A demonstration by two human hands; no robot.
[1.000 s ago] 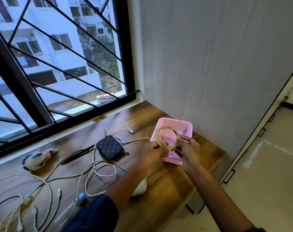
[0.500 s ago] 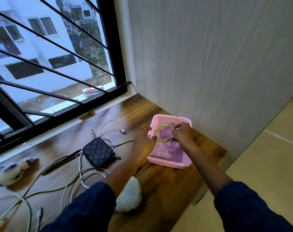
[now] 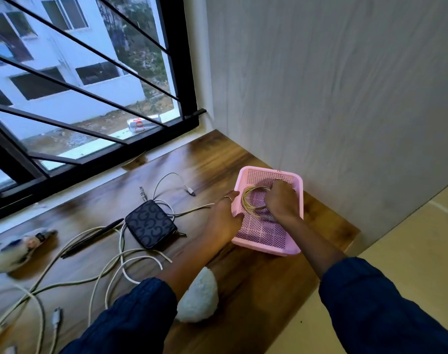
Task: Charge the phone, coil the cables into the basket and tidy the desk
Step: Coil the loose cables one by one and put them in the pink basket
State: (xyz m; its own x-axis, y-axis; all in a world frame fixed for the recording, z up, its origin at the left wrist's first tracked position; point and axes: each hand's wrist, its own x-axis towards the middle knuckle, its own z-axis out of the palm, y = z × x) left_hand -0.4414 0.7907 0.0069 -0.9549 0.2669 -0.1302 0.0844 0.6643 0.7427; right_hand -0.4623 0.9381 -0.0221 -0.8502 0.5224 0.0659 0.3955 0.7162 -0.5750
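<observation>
Right hand (image 3: 281, 200) sits inside the pink basket (image 3: 291, 251), fingers curled down on the coiled cable (image 3: 247, 200) at the basket's far end. My left hand (image 3: 224, 215) rests with straight fingers against the basket's left wall, steadying it. I want the coil laid flat before I let go, or it may spring open. Loose cables (image 3: 120, 256) lie left of the basket on the desk (image 3: 243, 290), around a dark pouch (image 3: 150, 222).

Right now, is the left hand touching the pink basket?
Touching. The head view shows the left hand lying against the left rim of the pink basket, fingers pressed to its edge with no gap.
</observation>
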